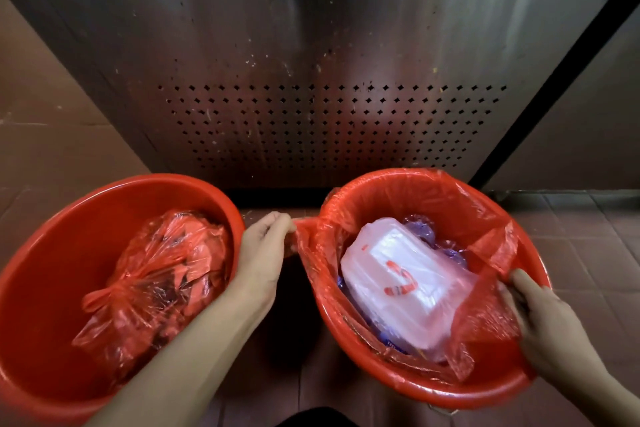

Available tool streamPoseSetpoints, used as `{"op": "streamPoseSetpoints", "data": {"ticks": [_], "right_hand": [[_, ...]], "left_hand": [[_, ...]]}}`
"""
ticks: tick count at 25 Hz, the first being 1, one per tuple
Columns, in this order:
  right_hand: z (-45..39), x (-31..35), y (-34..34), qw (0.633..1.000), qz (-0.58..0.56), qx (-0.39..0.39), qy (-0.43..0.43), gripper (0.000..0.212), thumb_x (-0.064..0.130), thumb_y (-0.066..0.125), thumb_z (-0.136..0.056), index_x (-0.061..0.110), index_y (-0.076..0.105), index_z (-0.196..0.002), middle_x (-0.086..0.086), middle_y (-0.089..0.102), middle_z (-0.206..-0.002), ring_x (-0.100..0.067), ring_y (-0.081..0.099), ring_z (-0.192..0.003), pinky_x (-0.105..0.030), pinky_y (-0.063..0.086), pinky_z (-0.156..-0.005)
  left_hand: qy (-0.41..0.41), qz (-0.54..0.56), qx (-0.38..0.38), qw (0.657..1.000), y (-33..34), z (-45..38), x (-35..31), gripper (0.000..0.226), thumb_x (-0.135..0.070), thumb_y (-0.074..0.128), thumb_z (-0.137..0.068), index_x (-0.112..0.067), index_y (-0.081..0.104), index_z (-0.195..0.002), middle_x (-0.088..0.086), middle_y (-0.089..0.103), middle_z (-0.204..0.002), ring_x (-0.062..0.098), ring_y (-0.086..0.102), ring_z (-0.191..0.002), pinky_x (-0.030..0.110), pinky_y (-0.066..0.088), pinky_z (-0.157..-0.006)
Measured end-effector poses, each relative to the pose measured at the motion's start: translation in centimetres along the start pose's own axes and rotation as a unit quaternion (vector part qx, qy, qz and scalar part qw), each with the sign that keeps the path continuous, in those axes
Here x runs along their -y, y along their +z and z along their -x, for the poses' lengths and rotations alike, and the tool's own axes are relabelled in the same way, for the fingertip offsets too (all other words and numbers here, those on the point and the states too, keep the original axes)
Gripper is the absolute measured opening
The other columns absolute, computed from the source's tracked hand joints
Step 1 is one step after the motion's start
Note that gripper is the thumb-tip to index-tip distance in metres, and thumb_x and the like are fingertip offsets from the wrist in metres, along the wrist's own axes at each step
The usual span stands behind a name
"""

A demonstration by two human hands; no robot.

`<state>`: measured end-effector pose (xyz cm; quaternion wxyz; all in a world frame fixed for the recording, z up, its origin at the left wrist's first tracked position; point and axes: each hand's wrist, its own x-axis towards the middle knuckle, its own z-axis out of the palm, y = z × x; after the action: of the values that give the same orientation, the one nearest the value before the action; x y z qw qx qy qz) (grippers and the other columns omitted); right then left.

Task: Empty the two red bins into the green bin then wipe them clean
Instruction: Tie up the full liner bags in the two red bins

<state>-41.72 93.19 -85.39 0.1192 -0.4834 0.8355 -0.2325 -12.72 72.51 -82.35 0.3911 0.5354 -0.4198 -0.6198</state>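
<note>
Two red bins stand side by side on a brown tiled floor point(585, 253), seen from above; all positions below are given relative to the right red bin point(408, 388).

The right red bin is lined with a thin red liner bag point(485, 218) whose edge drapes over the rim. Inside it lies a white foam box wrapped in a clear bag with red print point(405, 284), resting on bluish-purple plastic waste point(420, 227) that shows behind and beneath the box.

The left hand point(259, 260) is just beside this bin's left rim, its fingers point(277, 222) curled together and pinching the liner bag where it folds outward over the rim. The right hand point(550, 329) is at the near right rim; its fingers point(523, 284) are clamped on the liner bag's edge, and a loose flap of liner lies over part of the hand and over the foam box's near corner.

The left red bin point(45, 288) stands just to the left, a narrow strip of floor separating the two rims. It has no visible liner over its rim and holds a knotted red bag point(156, 281) of crumpled contents lying against its right inner wall. The left forearm crosses above this bin's near right edge.

Behind both bins rises a speckled stainless-steel panel point(311, 28) with a band of small perforations near its base. A brown cardboard surface point(38, 107) stands to the far left.
</note>
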Motion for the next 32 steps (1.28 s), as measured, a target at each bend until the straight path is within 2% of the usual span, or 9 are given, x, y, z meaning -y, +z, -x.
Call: {"op": "streamPoseSetpoints", "data": {"ticks": [5, 9, 13, 19, 22, 25, 27, 29, 32], "right_hand": [[-0.4, 0.4, 0.0, 1.000, 0.002, 0.021, -0.010, 0.027, 0.037, 0.051, -0.096, 0.026, 0.036, -0.076, 0.001, 0.051, -0.058, -0.016, 0.052, -0.059, -0.040, 0.037, -0.052], [-0.5, 0.6, 0.3, 1.000, 0.005, 0.026, -0.014, 0.025, 0.040, 0.050, -0.096, 0.031, 0.036, -0.077, 0.001, 0.051, -0.060, -0.017, 0.053, -0.061, -0.040, 0.038, -0.053], [-0.5, 0.6, 0.2, 0.999, 0.003, 0.031, -0.008, 0.023, 0.040, 0.051, -0.095, 0.034, 0.037, -0.077, 0.001, 0.051, -0.059, -0.017, 0.054, -0.059, -0.042, 0.040, -0.053], [-1.0, 2.3, -0.8, 0.996, -0.086, 0.001, 0.002, 0.021, 0.042, 0.049, -0.096, 0.032, 0.043, -0.078, 0.011, 0.060, -0.063, -0.010, 0.059, -0.062, -0.030, 0.042, -0.058], [-1.3, 2.3, -1.0, 0.991, -0.130, -0.015, 0.005, 0.036, 0.055, 0.046, -0.099, 0.022, 0.052, -0.085, 0.009, 0.063, -0.071, -0.009, 0.060, -0.066, -0.024, 0.043, -0.061], [-1.9, 2.9, -1.4, 0.980, -0.192, -0.041, 0.034, 0.023, 0.029, 0.052, -0.103, 0.017, 0.060, -0.087, 0.005, 0.067, -0.076, -0.006, 0.060, -0.066, -0.014, 0.042, -0.060], [-2.4, 3.5, -2.3, 0.970, -0.227, -0.071, 0.055, 0.022, 0.015, 0.053, -0.103, 0.014, 0.060, -0.082, -0.005, 0.065, -0.072, -0.007, 0.055, -0.062, -0.014, 0.041, -0.057], [-2.9, 4.1, -3.1, 0.963, -0.250, -0.088, 0.055, 0.024, 0.015, 0.052, -0.103, 0.015, 0.060, -0.080, -0.005, 0.065, -0.071, -0.008, 0.056, -0.063, -0.018, 0.043, -0.061], [-3.5, 4.8, -4.2, 0.959, -0.263, -0.097, 0.050, 0.024, 0.016, 0.051, -0.104, 0.015, 0.061, -0.082, 0.000, 0.066, -0.071, -0.013, 0.058, -0.066, -0.032, 0.047, -0.067]], "left_hand": [[-0.118, -0.097, -0.053, 0.987, -0.5, -1.8, 0.9, 0.022, -0.029, 0.073, -0.088, -0.014, 0.065, -0.074, 0.005, 0.066, -0.063, 0.023, 0.061, -0.060, 0.031, 0.052, -0.064], [-0.139, -0.199, -0.001, 0.970, -0.2, -2.2, 0.2, 0.038, -0.050, 0.079, -0.080, -0.012, 0.077, -0.078, 0.007, 0.077, -0.076, 0.022, 0.073, -0.074, 0.029, 0.056, -0.076], [-0.018, -0.265, 0.006, 0.964, -0.4, -2.8, 0.3, 0.006, -0.022, 0.077, -0.087, -0.024, 0.080, -0.082, -0.002, 0.079, -0.083, 0.014, 0.074, -0.078, 0.034, 0.061, -0.083], [0.136, -0.173, 0.007, 0.976, -0.9, -2.4, -1.4, 0.024, -0.005, 0.060, -0.099, -0.021, 0.072, -0.088, 0.000, 0.077, -0.078, 0.013, 0.072, -0.076, 0.027, 0.058, -0.075], [0.108, -0.111, 0.077, 0.985, -0.4, -1.7, -3.1, 0.020, -0.004, 0.054, -0.102, -0.013, 0.071, -0.094, 0.005, 0.078, -0.086, 0.015, 0.073, -0.082, 0.025, 0.058, -0.080], [0.076, -0.141, 0.017, 0.987, -0.8, -1.3, -2.7, 0.018, -0.012, 0.053, -0.103, -0.020, 0.068, -0.098, 0.002, 0.075, -0.091, 0.025, 0.071, -0.085, 0.039, 0.058, -0.081], [0.187, -0.297, -0.060, 0.934, -1.7, -0.9, -2.7, 0.013, -0.028, 0.056, -0.102, -0.025, 0.060, -0.114, -0.003, 0.066, -0.108, 0.022, 0.065, -0.092, 0.045, 0.055, -0.086], [0.282, -0.428, -0.039, 0.858, -2.0, 0.1, -3.1, 0.034, -0.048, 0.059, -0.096, -0.028, 0.055, -0.123, -0.006, 0.056, -0.116, 0.018, 0.053, -0.104, 0.039, 0.046, -0.092], [0.238, -0.634, 0.031, 0.735, -1.0, 1.4, -3.6, 0.060, -0.075, 0.062, -0.077, -0.033, 0.059, -0.119, -0.007, 0.058, -0.114, 0.023, 0.049, -0.106, 0.040, 0.038, -0.095]]}}
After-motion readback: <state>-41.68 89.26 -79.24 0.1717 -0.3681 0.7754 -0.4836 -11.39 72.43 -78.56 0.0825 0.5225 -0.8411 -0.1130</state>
